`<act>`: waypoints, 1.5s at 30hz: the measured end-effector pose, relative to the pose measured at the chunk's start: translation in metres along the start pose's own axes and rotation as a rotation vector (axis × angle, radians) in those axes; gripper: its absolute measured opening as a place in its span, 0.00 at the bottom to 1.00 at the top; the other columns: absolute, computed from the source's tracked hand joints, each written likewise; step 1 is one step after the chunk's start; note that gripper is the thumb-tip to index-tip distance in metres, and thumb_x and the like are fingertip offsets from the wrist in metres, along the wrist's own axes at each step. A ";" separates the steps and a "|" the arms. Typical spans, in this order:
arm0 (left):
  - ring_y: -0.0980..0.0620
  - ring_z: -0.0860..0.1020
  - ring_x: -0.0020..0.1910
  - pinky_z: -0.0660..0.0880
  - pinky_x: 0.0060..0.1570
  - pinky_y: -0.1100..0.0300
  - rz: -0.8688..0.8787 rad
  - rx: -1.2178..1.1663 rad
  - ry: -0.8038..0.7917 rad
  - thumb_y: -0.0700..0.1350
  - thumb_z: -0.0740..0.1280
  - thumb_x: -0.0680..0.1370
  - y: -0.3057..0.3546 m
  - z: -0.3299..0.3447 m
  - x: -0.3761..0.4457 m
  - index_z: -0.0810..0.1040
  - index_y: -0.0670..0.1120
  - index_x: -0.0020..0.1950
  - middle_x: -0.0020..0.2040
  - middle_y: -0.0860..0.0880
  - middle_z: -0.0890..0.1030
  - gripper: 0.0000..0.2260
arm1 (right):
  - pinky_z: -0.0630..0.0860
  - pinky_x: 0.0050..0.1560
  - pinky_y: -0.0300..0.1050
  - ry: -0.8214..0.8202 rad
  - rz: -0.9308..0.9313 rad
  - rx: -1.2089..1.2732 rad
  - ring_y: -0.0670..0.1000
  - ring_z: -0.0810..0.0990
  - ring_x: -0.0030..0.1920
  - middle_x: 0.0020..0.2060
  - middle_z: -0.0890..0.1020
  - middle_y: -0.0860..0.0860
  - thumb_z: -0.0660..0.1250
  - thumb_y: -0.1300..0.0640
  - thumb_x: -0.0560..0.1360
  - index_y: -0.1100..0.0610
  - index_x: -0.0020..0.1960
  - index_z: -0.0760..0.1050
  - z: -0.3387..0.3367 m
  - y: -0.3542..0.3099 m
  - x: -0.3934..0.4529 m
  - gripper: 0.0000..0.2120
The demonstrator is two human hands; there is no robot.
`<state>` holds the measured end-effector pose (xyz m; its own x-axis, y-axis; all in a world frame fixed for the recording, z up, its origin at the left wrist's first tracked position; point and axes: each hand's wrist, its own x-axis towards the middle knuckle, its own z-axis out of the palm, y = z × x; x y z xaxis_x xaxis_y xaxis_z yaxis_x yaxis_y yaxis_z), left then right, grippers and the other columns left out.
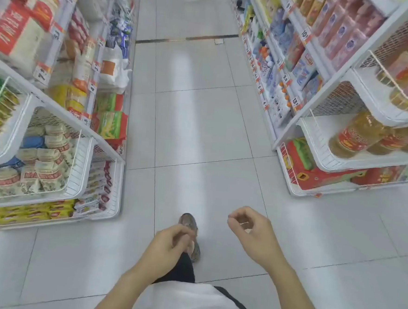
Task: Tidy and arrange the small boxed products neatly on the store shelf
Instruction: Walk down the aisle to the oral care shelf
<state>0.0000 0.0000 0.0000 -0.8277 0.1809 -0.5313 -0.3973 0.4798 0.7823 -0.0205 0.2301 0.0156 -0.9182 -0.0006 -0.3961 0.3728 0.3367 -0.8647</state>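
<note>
I stand in a store aisle looking down at the tiled floor. My left hand [170, 245] hangs low in the middle with its fingers curled in and nothing in it. My right hand [250, 232] is a little higher and to the right, fingers loosely curled, thumb near the forefinger, holding nothing. Both hands are over the bare floor, away from any shelf. Small yellow boxed packs [27, 213] lie in a row on the bottom left shelf. I cannot pick out which boxed products the task names.
White wire shelves [81, 170] with bagged foods line the left. Shelves [319, 148] with oil bottles [358, 138] and red cartons [313, 171] stand on the right. The tiled aisle [200, 130] runs ahead between them. My shoe [189, 223] shows below my left hand.
</note>
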 end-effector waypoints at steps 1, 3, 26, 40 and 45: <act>0.59 0.81 0.39 0.73 0.43 0.70 -0.001 -0.023 0.010 0.40 0.62 0.80 -0.002 -0.007 0.015 0.80 0.52 0.49 0.41 0.54 0.84 0.09 | 0.75 0.46 0.33 -0.018 -0.009 0.005 0.43 0.81 0.43 0.42 0.84 0.43 0.70 0.58 0.77 0.51 0.44 0.80 0.002 -0.003 0.022 0.03; 0.59 0.81 0.40 0.73 0.43 0.69 -0.040 -0.039 0.017 0.40 0.62 0.80 0.001 -0.025 0.045 0.80 0.53 0.48 0.40 0.54 0.84 0.10 | 0.76 0.47 0.33 -0.050 0.006 -0.010 0.44 0.81 0.44 0.42 0.84 0.43 0.69 0.58 0.77 0.51 0.45 0.80 0.004 -0.017 0.064 0.04; 0.58 0.82 0.41 0.74 0.42 0.69 0.000 0.025 0.036 0.41 0.63 0.80 0.234 -0.295 0.577 0.80 0.54 0.48 0.41 0.54 0.84 0.09 | 0.75 0.49 0.33 0.008 0.057 -0.198 0.40 0.80 0.47 0.44 0.82 0.36 0.69 0.53 0.77 0.45 0.46 0.79 -0.090 -0.221 0.589 0.03; 0.60 0.79 0.45 0.76 0.46 0.62 0.064 0.234 0.259 0.50 0.61 0.80 0.402 -0.511 0.900 0.77 0.56 0.44 0.41 0.60 0.81 0.07 | 0.69 0.50 0.27 -0.157 -0.293 -0.487 0.39 0.79 0.50 0.44 0.81 0.38 0.66 0.51 0.78 0.44 0.49 0.77 -0.111 -0.465 1.057 0.02; 0.62 0.78 0.45 0.75 0.45 0.63 0.116 0.275 0.260 0.50 0.61 0.80 0.452 -0.604 1.043 0.76 0.57 0.45 0.40 0.61 0.80 0.07 | 0.70 0.51 0.28 -0.133 -0.274 -0.490 0.40 0.79 0.51 0.45 0.81 0.39 0.66 0.51 0.78 0.43 0.50 0.76 -0.100 -0.536 1.200 0.03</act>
<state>-1.2825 -0.1132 -0.0042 -0.9477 0.0409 -0.3165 -0.2033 0.6871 0.6976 -1.3355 0.1434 0.0352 -0.9360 -0.2567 -0.2407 -0.0106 0.7044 -0.7098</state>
